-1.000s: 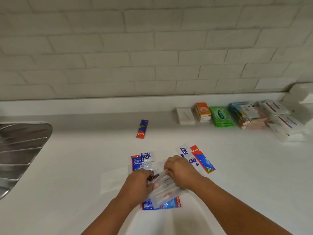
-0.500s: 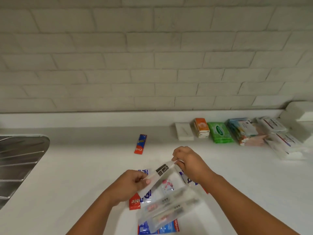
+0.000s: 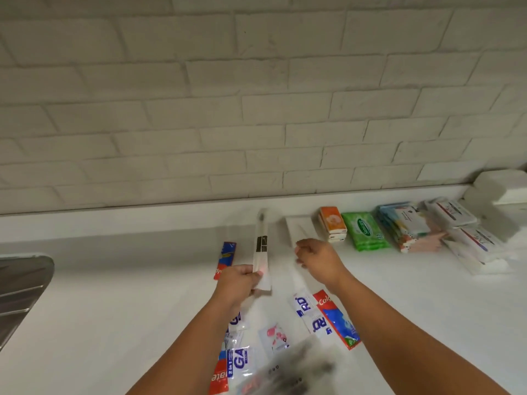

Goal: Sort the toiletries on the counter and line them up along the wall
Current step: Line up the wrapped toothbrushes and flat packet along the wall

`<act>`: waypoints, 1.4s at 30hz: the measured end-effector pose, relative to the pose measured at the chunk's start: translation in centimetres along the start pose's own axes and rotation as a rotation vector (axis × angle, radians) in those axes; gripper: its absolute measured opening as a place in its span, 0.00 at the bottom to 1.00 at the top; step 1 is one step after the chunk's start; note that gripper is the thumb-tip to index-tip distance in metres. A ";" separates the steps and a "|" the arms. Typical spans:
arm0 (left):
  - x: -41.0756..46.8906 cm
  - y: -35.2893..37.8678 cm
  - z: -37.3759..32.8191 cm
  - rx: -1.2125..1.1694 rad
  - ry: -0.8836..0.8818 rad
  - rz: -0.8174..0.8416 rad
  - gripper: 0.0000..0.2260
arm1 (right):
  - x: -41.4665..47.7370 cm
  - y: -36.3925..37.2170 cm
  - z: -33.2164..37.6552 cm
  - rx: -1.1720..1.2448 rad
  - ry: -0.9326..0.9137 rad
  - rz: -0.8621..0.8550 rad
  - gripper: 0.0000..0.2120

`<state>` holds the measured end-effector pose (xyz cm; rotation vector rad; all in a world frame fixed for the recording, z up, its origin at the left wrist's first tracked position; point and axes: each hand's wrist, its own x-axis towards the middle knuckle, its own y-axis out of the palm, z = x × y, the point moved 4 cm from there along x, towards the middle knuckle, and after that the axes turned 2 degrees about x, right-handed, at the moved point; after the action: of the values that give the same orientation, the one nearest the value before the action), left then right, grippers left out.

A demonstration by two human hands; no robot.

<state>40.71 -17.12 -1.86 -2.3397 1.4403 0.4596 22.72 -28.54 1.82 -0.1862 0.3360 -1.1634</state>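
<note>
Toothbrush packet (image 3: 261,248): clear, near end pinched by left hand (image 3: 239,283), tip toward wall (image 3: 256,109).
Right hand (image 3: 319,259): just right of it, apart, fingers curled; grip unclear.
Sachets (image 3: 239,359): on desk (image 3: 114,309) under both forearms.

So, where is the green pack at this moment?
In the head view the green pack lies on the right side, near the wall, between the orange pack and the blue stack.

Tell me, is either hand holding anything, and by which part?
The left hand grips a wrapped toothbrush by its near end; the right hand is unclear.
</note>
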 end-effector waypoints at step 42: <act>6.5 4.8 -0.2 0.764 0.005 -0.123 0.25 | 3.2 3.3 -5.0 -0.378 0.128 -0.122 0.12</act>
<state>39.19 -24.31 -5.22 -1.7822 1.1767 -0.1265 24.95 -30.00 -4.46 -0.4686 0.6651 -1.2276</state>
